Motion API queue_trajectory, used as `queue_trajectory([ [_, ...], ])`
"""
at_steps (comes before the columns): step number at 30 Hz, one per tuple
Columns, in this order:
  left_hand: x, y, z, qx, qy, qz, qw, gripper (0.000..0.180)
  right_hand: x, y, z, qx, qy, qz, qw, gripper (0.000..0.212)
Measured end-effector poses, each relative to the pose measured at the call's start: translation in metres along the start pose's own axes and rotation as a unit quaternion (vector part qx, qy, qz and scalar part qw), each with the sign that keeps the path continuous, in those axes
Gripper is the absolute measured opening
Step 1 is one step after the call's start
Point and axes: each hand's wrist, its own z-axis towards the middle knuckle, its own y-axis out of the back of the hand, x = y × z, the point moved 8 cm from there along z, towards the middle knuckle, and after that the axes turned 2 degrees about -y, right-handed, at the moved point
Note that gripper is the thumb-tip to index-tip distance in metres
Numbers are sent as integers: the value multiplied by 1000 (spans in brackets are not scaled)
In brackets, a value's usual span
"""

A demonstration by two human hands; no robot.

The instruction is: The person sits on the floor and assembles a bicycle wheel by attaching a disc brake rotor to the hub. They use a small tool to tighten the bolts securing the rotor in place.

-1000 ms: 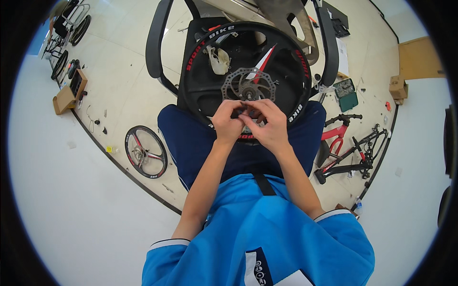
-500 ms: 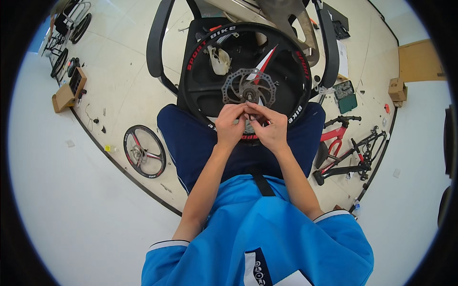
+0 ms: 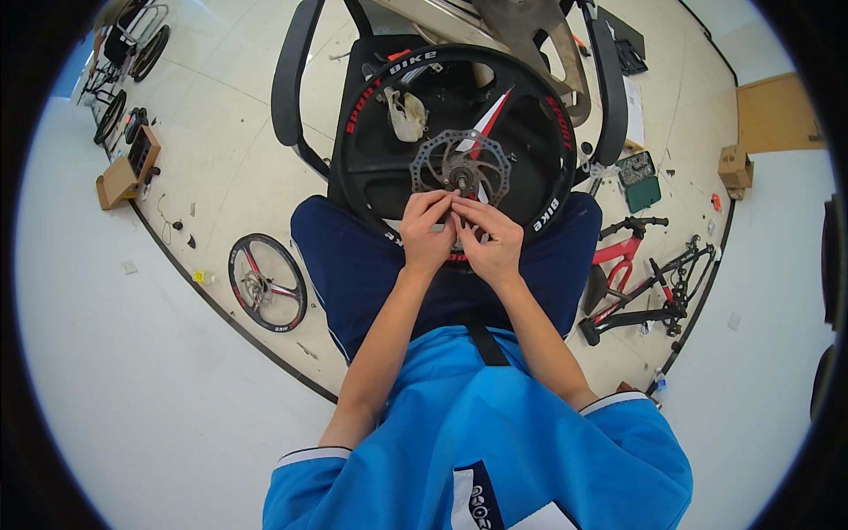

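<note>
A black bicycle wheel point(image 3: 352, 190) with red and white spokes lies across a black chair seat point(image 3: 362, 66) and my thighs. Its silver brake disc point(image 3: 420, 170) faces up around the hub axle point(image 3: 461, 179). Just at the near side of the axle, my left hand point(image 3: 427, 231) and my right hand point(image 3: 491, 238) meet fingertip to fingertip. Both are closed in a pinch; whatever small thing sits between the fingers is hidden. A crumpled off-white cloth or glove point(image 3: 407, 116) rests on the seat inside the rim.
Chair armrests point(image 3: 287, 84) flank the wheel. A second wheel point(image 3: 267, 282) lies on the floor at left; a red and black bicycle frame point(image 3: 632, 274) lies at right. Beyond the seat is a metal frame part point(image 3: 508, 22). An open green case point(image 3: 641, 179) stands right of the chair.
Both hands have shifted slightly, with the fingertips drawn closer together near the axle. My right hand has moved a little to the left. The wheel stays almost where it was.
</note>
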Motion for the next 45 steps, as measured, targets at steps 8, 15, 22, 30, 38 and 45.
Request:
queue_trajectory([
  [8, 10, -4, -1, -23, 38, -18, 999, 22, -4, 4, 0, -69, -15, 38, 997, 27],
  [15, 19, -7, -4, -26, 71, -50, 996, 22, -10, 3, -3, -82, 26, 34, 996, 23],
  [22, 11, -6, 3, 0, 68, -55, 996, 24, 8, 3, 4, -34, 113, -57, 991, 32],
  [30, 8, -7, 0, -8, 35, -30, 999, 27, -7, 2, 4, -76, 29, 19, 996, 27],
  [38, 11, -12, -6, -36, 71, -26, 996, 24, -10, 6, 0, -101, 104, 18, 989, 19],
  [45, 12, -14, -3, -22, 113, -37, 993, 22, -19, 5, -4, -119, 71, 23, 990, 19],
])
